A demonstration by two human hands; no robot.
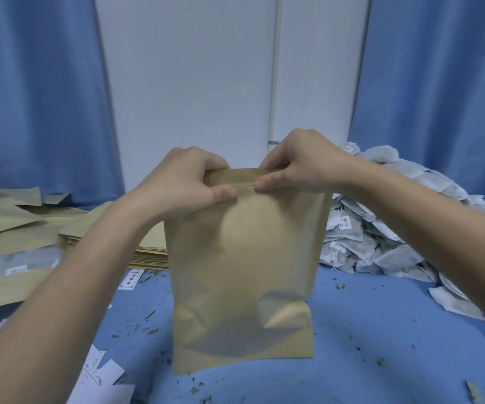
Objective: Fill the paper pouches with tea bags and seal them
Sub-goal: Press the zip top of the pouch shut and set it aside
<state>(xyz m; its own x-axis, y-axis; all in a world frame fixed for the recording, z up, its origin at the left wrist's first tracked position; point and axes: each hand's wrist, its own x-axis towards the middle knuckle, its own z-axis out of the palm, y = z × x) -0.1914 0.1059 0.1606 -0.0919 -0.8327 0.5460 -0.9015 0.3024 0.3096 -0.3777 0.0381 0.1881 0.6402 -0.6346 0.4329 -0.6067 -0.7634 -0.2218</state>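
A tall brown paper pouch (244, 275) stands upright on the blue table, bulging as if filled; its contents are hidden. My left hand (186, 182) pinches the pouch's top strip at its left end, thumb in front. My right hand (296, 161) pinches the same strip at its right part, thumb tip on the zip line. The two thumbs are a short gap apart. A big heap of white tea bags (387, 228) lies to the right, behind my right forearm.
Flat empty brown pouches (11, 225) are stacked and scattered at the left. Small white labels (101, 374) lie at the front left. Tea crumbs dot the blue table (381, 330). Blue curtains and a white wall close off the back.
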